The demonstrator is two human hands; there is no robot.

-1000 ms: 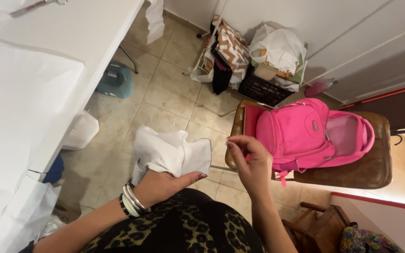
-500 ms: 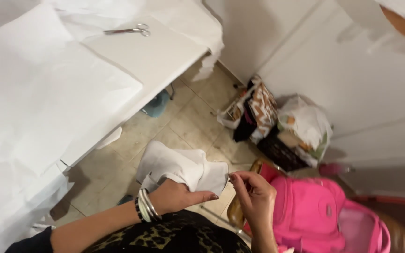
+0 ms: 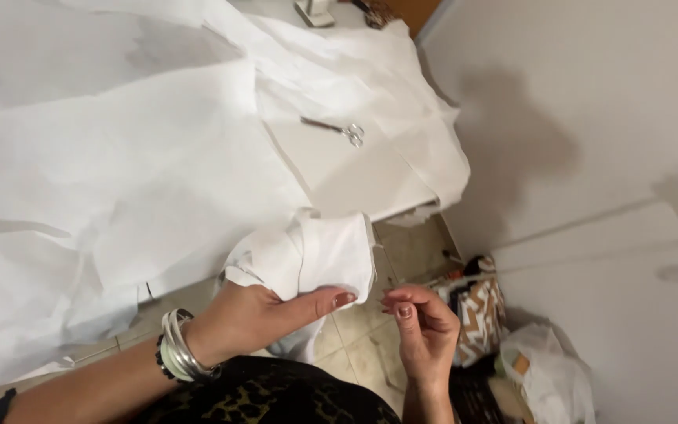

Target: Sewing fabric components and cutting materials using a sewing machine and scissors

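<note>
Two hands: left hand [image 3: 256, 314] grips folded white cloth [image 3: 308, 259]; right hand [image 3: 425, 326] pinched shut, contents indiscernible. Patterned bag [image 3: 480, 310] and white plastic bag [image 3: 551, 377] at four o'clock; scissors [image 3: 335, 128] at twelve.

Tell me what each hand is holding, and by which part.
Left hand grips the folded white cloth piece by its lower edge; right hand shows pinched fingertips, contents too small to tell.

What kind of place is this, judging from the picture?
Probably a home sewing or cutting corner. Large white fabric sheets cover a table, scissors lie on them, and the left hand holds a folded white cloth piece. Bags sit on the tiled floor by a plain wall.
</note>
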